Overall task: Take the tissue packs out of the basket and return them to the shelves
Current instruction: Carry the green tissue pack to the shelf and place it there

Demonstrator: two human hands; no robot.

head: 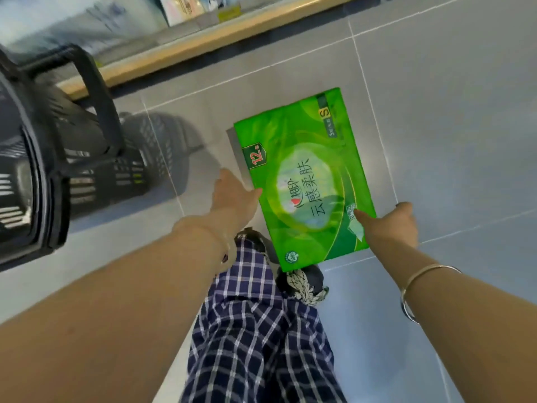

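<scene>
Checked trousers (255, 338) in dark blue and white fill the near foreground, with a dark shoe (305, 279) on the grey tiled floor (450, 126) just beyond. Above them, both hands are clamped on one green tissue pack (302, 181), held flat in the air over the floor: the left hand (235, 196) grips its left edge, thumb on the top face, and the right hand (389, 225) takes the near right corner, again with the thumb on top and the fingers hidden beneath. A thin metal bangle (418, 289) circles the right wrist. The pack is a broad, flattish slab wrapped in glossy plastic film that catches the light; it looks soft and light, and should give a little under pressure. To the left stands the black basket (37, 175), slotted hard plastic with a hoop handle, blurred; its contents cannot be told. Farthest off runs the pale wooden lip of a shelf (220, 36) with pale packets behind it. The step in hand appears to be the carry from basket to shelf; next the pack must be lifted, turned toward the shelf and slid into a gap among the goods.
</scene>
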